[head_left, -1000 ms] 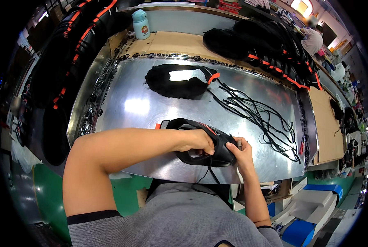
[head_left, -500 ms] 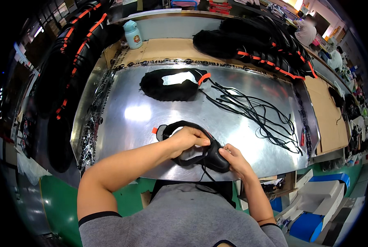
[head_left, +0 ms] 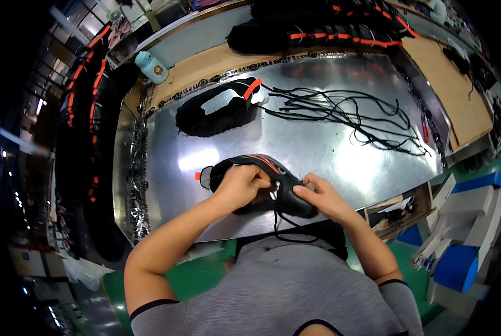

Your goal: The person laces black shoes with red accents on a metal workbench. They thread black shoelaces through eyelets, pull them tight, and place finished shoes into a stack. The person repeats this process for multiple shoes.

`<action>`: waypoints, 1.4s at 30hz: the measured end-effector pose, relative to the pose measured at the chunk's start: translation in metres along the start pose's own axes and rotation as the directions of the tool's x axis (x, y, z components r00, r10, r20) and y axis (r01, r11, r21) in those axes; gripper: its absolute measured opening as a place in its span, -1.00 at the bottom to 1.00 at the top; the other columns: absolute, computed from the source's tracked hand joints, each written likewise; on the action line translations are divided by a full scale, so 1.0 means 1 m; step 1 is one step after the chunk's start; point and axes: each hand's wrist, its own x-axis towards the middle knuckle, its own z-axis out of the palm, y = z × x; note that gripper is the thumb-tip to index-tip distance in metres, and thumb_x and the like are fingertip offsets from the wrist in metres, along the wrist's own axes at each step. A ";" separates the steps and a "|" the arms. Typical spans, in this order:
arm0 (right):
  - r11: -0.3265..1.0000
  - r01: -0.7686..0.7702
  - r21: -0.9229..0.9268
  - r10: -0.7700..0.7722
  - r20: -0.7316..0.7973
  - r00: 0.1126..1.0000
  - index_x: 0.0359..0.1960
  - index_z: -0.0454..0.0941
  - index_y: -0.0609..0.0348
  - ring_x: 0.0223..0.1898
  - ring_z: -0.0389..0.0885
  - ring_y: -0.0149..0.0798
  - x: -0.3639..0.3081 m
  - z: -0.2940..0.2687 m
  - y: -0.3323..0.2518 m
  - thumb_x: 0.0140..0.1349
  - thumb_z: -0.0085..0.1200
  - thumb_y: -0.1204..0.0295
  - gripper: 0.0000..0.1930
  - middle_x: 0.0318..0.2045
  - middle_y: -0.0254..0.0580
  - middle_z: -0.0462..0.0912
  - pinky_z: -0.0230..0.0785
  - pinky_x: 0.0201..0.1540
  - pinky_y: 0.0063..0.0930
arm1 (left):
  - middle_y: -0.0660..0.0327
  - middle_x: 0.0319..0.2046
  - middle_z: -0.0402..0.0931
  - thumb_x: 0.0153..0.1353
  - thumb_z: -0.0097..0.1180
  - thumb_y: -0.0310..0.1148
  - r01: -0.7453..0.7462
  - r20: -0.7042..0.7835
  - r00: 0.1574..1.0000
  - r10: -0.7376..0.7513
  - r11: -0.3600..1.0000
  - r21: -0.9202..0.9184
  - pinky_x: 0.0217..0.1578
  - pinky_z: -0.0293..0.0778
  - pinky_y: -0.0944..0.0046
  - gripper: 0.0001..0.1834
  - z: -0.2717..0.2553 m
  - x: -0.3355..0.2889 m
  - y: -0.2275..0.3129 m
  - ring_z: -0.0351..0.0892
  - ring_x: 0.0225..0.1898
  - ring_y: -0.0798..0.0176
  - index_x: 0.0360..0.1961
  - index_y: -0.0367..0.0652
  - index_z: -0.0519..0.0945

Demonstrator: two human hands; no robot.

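**A black shoe [head_left: 292,206] between left hand [head_left: 240,185] and right hand [head_left: 320,197]**

The left elbow is bent and set out wide, its forearm slanting up and inward; the wrist is curled, with thumb and fingers bunched at the shoe's opening. Whether they pinch anything is hidden. The right forearm angles up from the lower right, the thumb laid over the toe and the fingers bent around its far side, gripping the front. The hands stand apart from each other, both on the same shoe.

The shoe points toward the lower right, its long axis slanting down from the heel, where an orange tab [head_left: 197,176] sticks out at the left. It is at the near part of the metal table [head_left: 166,151], left hand over the opening, right hand at the toe. A black lace [head_left: 279,224] hangs from its near side. Beyond lies a fuzzy black shoe piece [head_left: 217,120], with loose laces [head_left: 340,112] to its right.
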 end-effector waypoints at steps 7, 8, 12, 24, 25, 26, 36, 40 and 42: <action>0.994 0.070 -0.081 -0.076 -0.068 0.995 -0.18 0.54 0.26 -0.41 0.63 -0.26 0.006 -0.037 -0.004 0.19 0.31 0.00 -0.49 -0.44 -0.06 0.65 0.46 -0.32 -0.39 | 0.01 -0.36 0.44 -0.17 0.12 -0.62 -0.185 -0.146 0.821 0.552 0.500 0.846 -0.20 0.46 0.01 -0.76 -0.086 -0.006 -0.016 0.47 -0.23 -0.06 -0.40 -0.21 0.45; 0.995 0.066 -0.069 -0.071 -0.077 0.994 -0.18 0.54 0.27 -0.41 0.61 -0.28 0.001 -0.046 -0.005 0.19 0.32 0.02 -0.49 -0.45 -0.08 0.64 0.45 -0.33 -0.40 | 0.01 -0.37 0.44 -0.13 0.08 -0.63 -0.114 -0.186 0.810 0.556 0.460 0.881 -0.21 0.46 0.00 -0.79 -0.110 -0.007 -0.027 0.47 -0.23 -0.08 -0.39 -0.23 0.45; 0.996 0.045 0.071 -0.036 -0.131 0.991 -0.13 0.54 0.31 -0.43 0.58 -0.34 -0.016 -0.087 -0.003 0.19 0.32 0.05 -0.49 -0.46 -0.11 0.63 0.42 -0.36 -0.48 | 0.01 -0.38 0.46 -0.06 0.00 -0.70 0.273 -0.405 0.782 0.474 0.323 0.906 -0.16 0.43 -0.02 -0.82 -0.220 -0.051 -0.085 0.47 -0.21 -0.15 -0.40 -0.25 0.43; 1.000 0.012 -0.017 -0.015 -0.176 0.984 -0.14 0.57 0.29 -0.38 0.57 -0.36 -0.007 -0.118 0.018 0.17 0.34 0.06 -0.50 -0.41 -0.12 0.63 0.40 -0.32 -0.50 | 0.06 -0.41 0.46 -0.02 0.07 -0.72 0.257 -0.452 0.732 0.510 0.408 0.876 -0.21 0.41 0.03 -0.84 -0.206 -0.018 -0.089 0.46 -0.26 -0.07 -0.44 -0.26 0.44; 1.000 -0.001 -0.016 -0.002 -0.174 0.985 -0.14 0.57 0.29 -0.37 0.57 -0.36 -0.013 -0.121 0.020 0.16 0.35 0.05 -0.49 -0.40 -0.12 0.63 0.40 -0.31 -0.50 | 0.06 -0.41 0.47 -0.02 0.07 -0.72 0.296 -0.463 0.724 0.511 0.377 0.878 -0.21 0.41 0.03 -0.84 -0.222 -0.019 -0.101 0.46 -0.26 -0.07 -0.44 -0.26 0.45; 1.000 0.011 -0.012 -0.013 -0.177 0.984 -0.14 0.57 0.29 -0.37 0.57 -0.35 -0.014 -0.126 0.021 0.16 0.35 0.05 -0.49 -0.40 -0.12 0.63 0.40 -0.31 -0.50 | 0.06 -0.41 0.47 -0.02 0.08 -0.72 0.343 -0.482 0.726 0.490 0.350 0.872 -0.20 0.41 0.03 -0.85 -0.242 -0.027 -0.113 0.46 -0.25 -0.07 -0.44 -0.27 0.45; 0.942 0.084 -0.326 -0.167 -0.235 0.958 -0.11 0.65 0.28 -0.37 0.59 -0.32 0.009 -0.119 0.026 0.12 0.37 0.02 -0.46 -0.41 -0.15 0.65 0.42 -0.30 -0.43 | 0.12 -0.29 0.63 0.02 0.03 -0.62 -0.468 -0.016 0.882 0.471 0.879 0.088 -0.14 0.48 0.19 -0.85 -0.066 -0.021 0.099 0.57 -0.26 0.09 -0.43 -0.18 0.60; 0.890 0.267 -0.371 -0.415 -0.412 0.811 -0.08 0.68 0.20 -0.39 0.59 -0.34 -0.007 -0.116 -0.003 0.20 0.33 0.17 -0.61 -0.39 -0.20 0.67 0.41 -0.32 -0.46 | -0.08 0.28 0.40 0.10 0.25 -0.49 -0.669 0.107 0.730 0.675 0.737 -0.092 0.09 0.40 0.10 -0.99 -0.041 0.000 0.149 0.45 0.20 0.06 -0.44 -0.17 0.66; 0.925 0.361 -0.118 -0.375 -0.427 0.823 -0.06 0.69 0.18 -0.39 0.59 -0.32 -0.023 -0.104 -0.017 0.22 0.32 0.25 -0.66 -0.37 -0.18 0.67 0.41 -0.31 -0.45 | -0.03 0.28 0.42 0.07 0.31 -0.55 -0.509 -0.098 0.859 0.503 0.860 -0.049 0.16 0.33 0.14 -0.95 -0.032 0.023 0.133 0.40 0.24 0.12 -0.41 -0.21 0.67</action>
